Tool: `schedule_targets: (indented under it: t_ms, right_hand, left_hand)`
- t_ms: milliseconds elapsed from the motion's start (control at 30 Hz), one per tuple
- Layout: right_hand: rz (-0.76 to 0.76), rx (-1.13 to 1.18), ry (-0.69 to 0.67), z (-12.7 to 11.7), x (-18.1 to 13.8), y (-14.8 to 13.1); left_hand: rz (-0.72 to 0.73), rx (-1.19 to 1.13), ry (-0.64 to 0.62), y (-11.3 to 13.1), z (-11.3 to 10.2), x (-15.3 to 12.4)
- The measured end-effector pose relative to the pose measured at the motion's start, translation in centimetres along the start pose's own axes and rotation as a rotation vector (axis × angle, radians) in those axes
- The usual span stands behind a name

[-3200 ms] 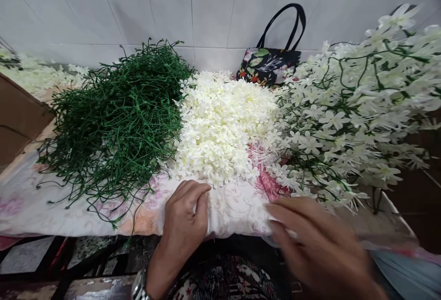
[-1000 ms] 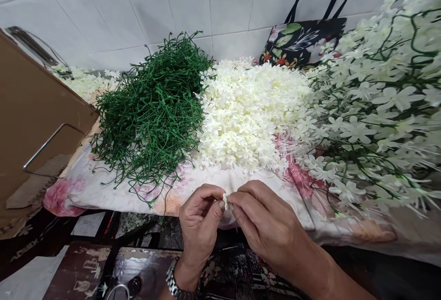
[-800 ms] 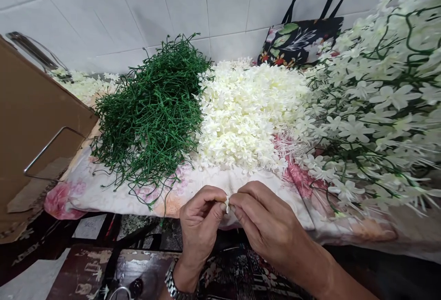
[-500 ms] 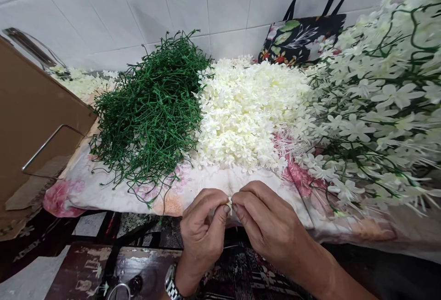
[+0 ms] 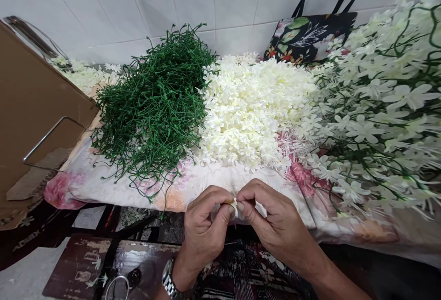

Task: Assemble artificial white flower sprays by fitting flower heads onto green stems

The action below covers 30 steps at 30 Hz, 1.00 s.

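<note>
My left hand (image 5: 208, 219) and my right hand (image 5: 272, 212) meet at the front edge of the cloth-covered surface. Thumb and forefinger of each are pinched on a small white artificial flower (image 5: 234, 204), mostly hidden by the fingertips. Just beyond the hands lies a heap of loose white artificial flowers (image 5: 241, 111). To its left is a tangled pile of green plastic stems (image 5: 155, 107). White flowers on green stems (image 5: 365, 130) fill the right side.
A floral cloth (image 5: 113, 189) covers the work surface. At the left stands a cardboard box (image 5: 41, 107) beside a bent metal wire (image 5: 44, 139). A black floral bag (image 5: 306, 38) leans against the tiled wall (image 5: 193, 1). Below is a worn brown wooden surface (image 5: 144, 263).
The view has shifted slightly, so the scene sits a little farther right. Both hands still pinch the small flower; the right fingers have changed position a little.
</note>
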State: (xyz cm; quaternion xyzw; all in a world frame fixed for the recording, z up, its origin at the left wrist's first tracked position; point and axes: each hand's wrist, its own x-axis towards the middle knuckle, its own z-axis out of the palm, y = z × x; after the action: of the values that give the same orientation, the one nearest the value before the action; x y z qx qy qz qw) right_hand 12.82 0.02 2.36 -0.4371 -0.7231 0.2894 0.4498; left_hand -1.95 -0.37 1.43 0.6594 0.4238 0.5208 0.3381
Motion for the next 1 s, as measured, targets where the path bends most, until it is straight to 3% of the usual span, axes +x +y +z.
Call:
schedule_targets:
  t_ms: [200,333,500,633,733,800,1000]
  right_hand:
    - [0.063,0.039,0.020,0.4,-0.2,0.1]
    - [0.135,0.077,-0.006,0.2,-0.7,0.6]
    - [-0.101,-0.061,-0.067,-0.3,-0.6,1.1]
    - [-0.165,-0.134,-0.048,-0.3,-0.4,1.1]
    - [-0.199,-0.204,-0.018,-0.4,-0.5,1.5]
    - [-0.221,-0.275,-0.020,-0.7,-0.6,2.1]
    - [-0.221,-0.519,0.051,-1.6,-0.6,3.8]
  left_hand:
    - [-0.053,-0.072,0.038,-0.2,0.6,-0.5]
    - [-0.209,-0.201,0.072,-0.4,0.8,-0.5]
    - [-0.275,-0.240,0.093,-0.1,0.9,-0.1]
    - [-0.247,-0.192,0.026,0.5,0.9,0.0]
    - [-0.133,-0.031,0.016,0.7,0.1,-0.3]
    - [-0.042,0.158,0.073,0.7,-1.4,-0.6]
    - [0.085,0.984,0.432,-0.7,-8.5,-0.9]
